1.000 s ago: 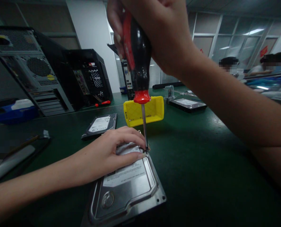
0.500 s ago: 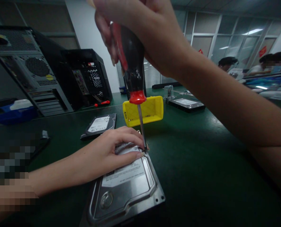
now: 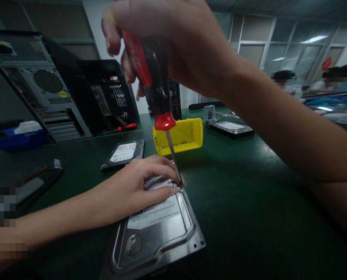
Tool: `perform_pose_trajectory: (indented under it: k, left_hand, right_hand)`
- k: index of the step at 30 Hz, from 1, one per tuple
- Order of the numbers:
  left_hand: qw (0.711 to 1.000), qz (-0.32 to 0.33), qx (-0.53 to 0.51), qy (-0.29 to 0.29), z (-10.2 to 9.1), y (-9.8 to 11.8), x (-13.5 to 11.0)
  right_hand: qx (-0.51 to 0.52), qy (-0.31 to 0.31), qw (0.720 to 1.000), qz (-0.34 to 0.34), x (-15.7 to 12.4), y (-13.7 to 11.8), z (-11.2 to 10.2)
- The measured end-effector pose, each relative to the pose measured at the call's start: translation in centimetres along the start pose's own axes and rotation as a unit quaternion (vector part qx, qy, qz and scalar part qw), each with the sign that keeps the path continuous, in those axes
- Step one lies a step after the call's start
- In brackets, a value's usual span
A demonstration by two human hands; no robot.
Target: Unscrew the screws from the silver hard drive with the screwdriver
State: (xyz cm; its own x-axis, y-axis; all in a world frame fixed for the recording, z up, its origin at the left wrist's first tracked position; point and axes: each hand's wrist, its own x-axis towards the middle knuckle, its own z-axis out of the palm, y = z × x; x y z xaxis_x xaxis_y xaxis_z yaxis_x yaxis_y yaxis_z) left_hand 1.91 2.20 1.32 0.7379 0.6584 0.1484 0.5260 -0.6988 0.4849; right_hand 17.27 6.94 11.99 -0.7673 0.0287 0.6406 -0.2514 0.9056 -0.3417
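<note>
My right hand [image 3: 161, 35] is closed round the red and black handle of a screwdriver [image 3: 156, 77], some fingertips lifted off the handle. The shaft slants down, its tip at the far right corner of a silver hard drive [image 3: 161, 241]. Across the labelled top of this drive lies my left hand [image 3: 150, 177], gripping its far end with the thumb on the cover and the fingers over the far edge, close beside the tip. The screw under the tip is too small to make out.
Behind the drive stands a yellow bin [image 3: 187, 136] with small screws. Other hard drives lie at left [image 3: 123, 152] and right [image 3: 231, 127], the latter near a clear cup [image 3: 210, 112]. Computer cases [image 3: 50, 85] and a red screwdriver [image 3: 128, 126] are at back left. People sit far right.
The screwdriver handle has tilted further left and my right hand has shifted left with it, its fingers more spread. The tip and my left hand stay at the same corner.
</note>
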Motion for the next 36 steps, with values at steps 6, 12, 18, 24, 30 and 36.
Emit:
perform_pose_trajectory:
  k: [6, 12, 18, 24, 30, 36]
  left_hand:
    - [1.000, -0.015, 0.003, -0.005, 0.0, 0.3, -0.1]
    - [1.000, -0.005, 0.004, -0.001, 0.0, 0.2, -0.2]
    - [1.000, 0.005, 0.009, 0.001, 0.1, -0.3, -0.3]
    - [1.000, 0.002, 0.016, -0.002, 0.1, -0.1, -0.3]
    - [1.000, -0.001, 0.013, -0.004, 0.0, 0.2, -0.3]
    - [1.000, 0.006, 0.014, 0.000, 0.1, 0.0, -0.4]
  right_hand:
    - [-0.041, 0.009, 0.999, -0.032, 0.4, 1.2, -0.9]
    - [-0.105, -0.093, 0.990, -0.031, 3.9, 4.0, -2.0]
    - [-0.152, -0.053, 0.980, -0.114, 2.6, 3.3, -2.5]
    - [-0.240, -0.029, 0.957, -0.158, 0.1, 1.6, -2.7]
    - [-0.214, -0.049, 0.953, -0.209, 0.7, 2.5, -3.5]
    - [-0.184, -0.084, 0.960, -0.195, 0.9, 2.0, -3.4]
